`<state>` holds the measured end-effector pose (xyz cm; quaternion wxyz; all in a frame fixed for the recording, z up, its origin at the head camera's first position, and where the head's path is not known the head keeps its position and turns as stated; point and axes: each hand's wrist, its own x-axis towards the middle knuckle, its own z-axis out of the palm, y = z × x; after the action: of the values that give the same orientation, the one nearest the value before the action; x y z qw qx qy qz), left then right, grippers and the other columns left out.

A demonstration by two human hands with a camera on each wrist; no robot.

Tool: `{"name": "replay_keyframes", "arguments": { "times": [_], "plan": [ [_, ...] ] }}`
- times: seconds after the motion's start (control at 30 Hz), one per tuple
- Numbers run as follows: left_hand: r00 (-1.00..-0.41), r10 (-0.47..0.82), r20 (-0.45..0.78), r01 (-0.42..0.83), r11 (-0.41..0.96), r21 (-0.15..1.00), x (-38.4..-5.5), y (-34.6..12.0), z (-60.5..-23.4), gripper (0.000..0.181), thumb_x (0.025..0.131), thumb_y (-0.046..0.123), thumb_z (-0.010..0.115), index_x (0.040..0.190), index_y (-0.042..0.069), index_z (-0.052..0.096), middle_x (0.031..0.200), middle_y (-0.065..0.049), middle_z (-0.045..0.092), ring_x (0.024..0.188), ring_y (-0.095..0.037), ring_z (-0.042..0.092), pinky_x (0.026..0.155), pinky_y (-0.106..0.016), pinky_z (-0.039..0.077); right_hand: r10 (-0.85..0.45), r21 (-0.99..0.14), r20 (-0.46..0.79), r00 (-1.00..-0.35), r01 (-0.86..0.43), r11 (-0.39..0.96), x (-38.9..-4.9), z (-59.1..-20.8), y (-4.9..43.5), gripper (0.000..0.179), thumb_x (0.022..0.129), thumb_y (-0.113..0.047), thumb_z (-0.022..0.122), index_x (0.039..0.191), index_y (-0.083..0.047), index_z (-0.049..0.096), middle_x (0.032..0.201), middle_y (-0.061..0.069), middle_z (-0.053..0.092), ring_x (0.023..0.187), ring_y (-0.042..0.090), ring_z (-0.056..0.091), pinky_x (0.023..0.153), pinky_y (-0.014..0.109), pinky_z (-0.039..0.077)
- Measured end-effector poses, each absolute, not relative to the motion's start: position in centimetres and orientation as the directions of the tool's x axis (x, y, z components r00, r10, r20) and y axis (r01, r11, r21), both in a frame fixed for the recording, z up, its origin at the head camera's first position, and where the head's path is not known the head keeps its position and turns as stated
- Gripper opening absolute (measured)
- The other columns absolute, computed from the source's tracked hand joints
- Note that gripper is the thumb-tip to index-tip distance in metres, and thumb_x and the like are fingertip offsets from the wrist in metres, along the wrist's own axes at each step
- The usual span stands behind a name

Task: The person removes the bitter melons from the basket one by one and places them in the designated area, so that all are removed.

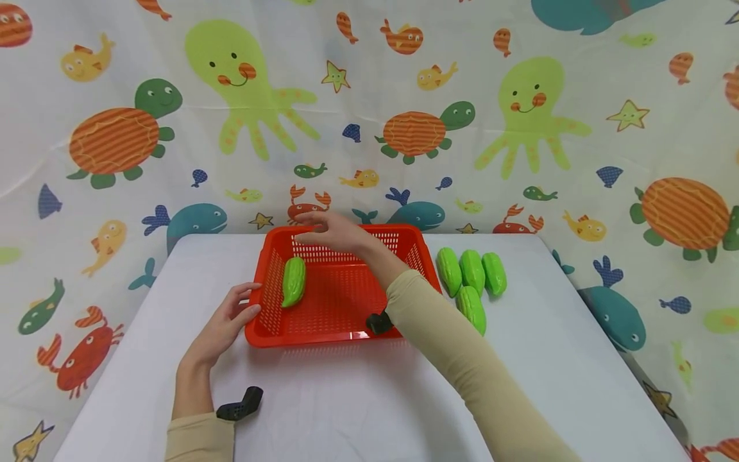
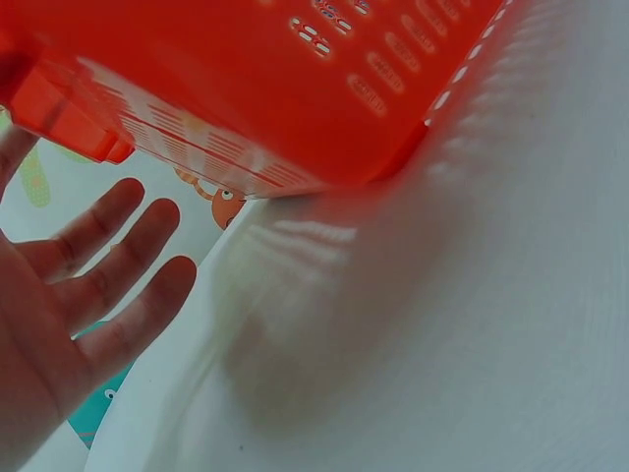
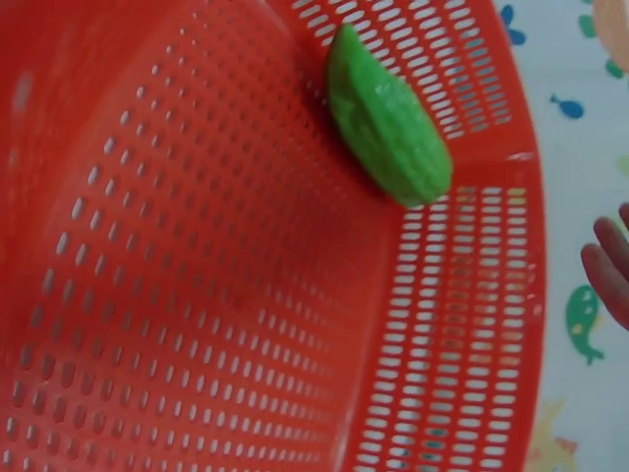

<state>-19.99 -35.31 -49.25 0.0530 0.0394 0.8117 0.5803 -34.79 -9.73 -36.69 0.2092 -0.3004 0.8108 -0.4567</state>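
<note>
A green bitter gourd (image 1: 294, 281) lies against the left wall inside a red plastic basket (image 1: 340, 336). My left hand (image 1: 224, 326) is at the basket's left rim with fingers spread. In the left wrist view that hand (image 2: 59, 324) shows its fingers extended beside the basket wall. My right hand (image 1: 335, 232) hovers over the back of the basket, fingers loosely extended and holding nothing. At the edge of the right wrist view, the right hand's fingertips (image 3: 611, 264) appear beyond the rim, away from the gourd (image 3: 388, 123).
Several more bitter gourds (image 1: 472, 273) lie on the white table (image 1: 554, 359) to the right of the basket. A cloth (image 1: 369, 179) printed with sea animals hangs behind and beside the table. Black wrist mounts (image 1: 241, 404) sit on both forearms.
</note>
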Motion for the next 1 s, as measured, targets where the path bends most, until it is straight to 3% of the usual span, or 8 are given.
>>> {"name": "replay_keyframes", "arguments": {
  "times": [0.23,0.47,0.73,1.0],
  "plan": [
    [-0.991,0.123,-0.053,-0.010,0.327,0.945,-20.0,-35.2,-49.1,0.059,0.099,0.035,0.056,0.150,0.020,0.029,0.149,-0.018,0.033,0.133,-0.041,0.036,0.098,-0.058,0.045,-0.680,-0.797,-0.158,-0.716,-0.314,0.516,-35.8,-37.9,-10.3,0.059,0.093,-0.038,0.067,0.145,-0.018,0.049,0.147,0.007,0.046,0.129,0.025,0.045,0.103,0.041,0.042],
    [-0.990,0.133,-0.048,-0.004,0.315,0.949,-20.1,-35.2,-49.2,0.058,0.099,0.034,0.056,0.149,0.020,0.029,0.147,-0.019,0.034,0.132,-0.040,0.038,0.097,-0.058,0.045,-0.696,-0.727,-0.253,-0.672,-0.343,0.595,-36.5,-39.4,-10.4,0.057,0.094,-0.038,0.065,0.145,-0.019,0.049,0.145,0.011,0.048,0.129,0.021,0.045,0.102,0.037,0.043],
    [-0.991,0.127,-0.031,0.011,0.312,0.950,-20.1,-35.1,-49.3,0.057,0.099,0.033,0.056,0.148,0.019,0.031,0.148,-0.017,0.034,0.132,-0.039,0.038,0.095,-0.054,0.049,-0.728,-0.712,-0.280,-0.625,-0.374,0.595,-36.7,-40.2,-10.7,0.055,0.094,-0.037,0.064,0.144,-0.018,0.050,0.142,0.012,0.050,0.126,0.021,0.047,0.100,0.033,0.045],
    [-0.994,0.110,-0.026,0.009,0.312,0.950,-19.9,-35.1,-49.2,0.057,0.099,0.034,0.056,0.148,0.018,0.032,0.150,-0.016,0.033,0.134,-0.039,0.036,0.097,-0.055,0.047,-0.727,-0.701,-0.295,-0.621,-0.377,0.606,-36.6,-40.0,-10.9,0.054,0.094,-0.037,0.065,0.143,-0.018,0.052,0.142,0.012,0.051,0.126,0.022,0.047,0.101,0.035,0.044]
  ]
}}
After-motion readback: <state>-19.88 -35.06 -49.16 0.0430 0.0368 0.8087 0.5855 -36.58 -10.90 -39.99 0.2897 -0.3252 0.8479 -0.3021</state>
